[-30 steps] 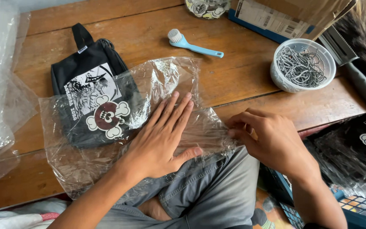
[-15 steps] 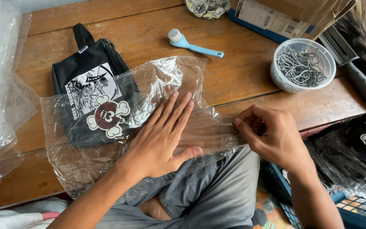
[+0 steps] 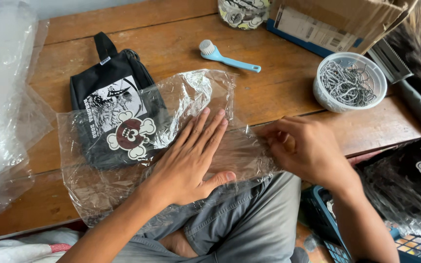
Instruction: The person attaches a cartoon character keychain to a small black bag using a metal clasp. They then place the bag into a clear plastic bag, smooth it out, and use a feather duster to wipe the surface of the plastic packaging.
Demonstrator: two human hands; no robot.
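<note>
A clear plastic bag (image 3: 93, 185) lies crumpled on the wooden table (image 3: 278, 87). A black pouch (image 3: 113, 109) with a skull-and-bones print sits half inside it at the left. My left hand (image 3: 191, 163) lies flat, fingers spread, pressing the bag down near its middle. My right hand (image 3: 303, 148) pinches the bag's right edge between thumb and fingers, at the table's front edge above my grey-trousered knee.
A light blue brush (image 3: 227, 56) lies behind the bag. A white tub of metal ball chains (image 3: 349, 83) stands at the right, with a cardboard box (image 3: 332, 22) behind it. Loose plastic sheets (image 3: 3, 107) pile up at the left. More bagged pouches (image 3: 415, 185) lie in a crate at lower right.
My right hand has shifted slightly left along the bag's right edge, its fingers re-gripping the plastic. My left hand stays pressed flat. The view has dropped a little.
</note>
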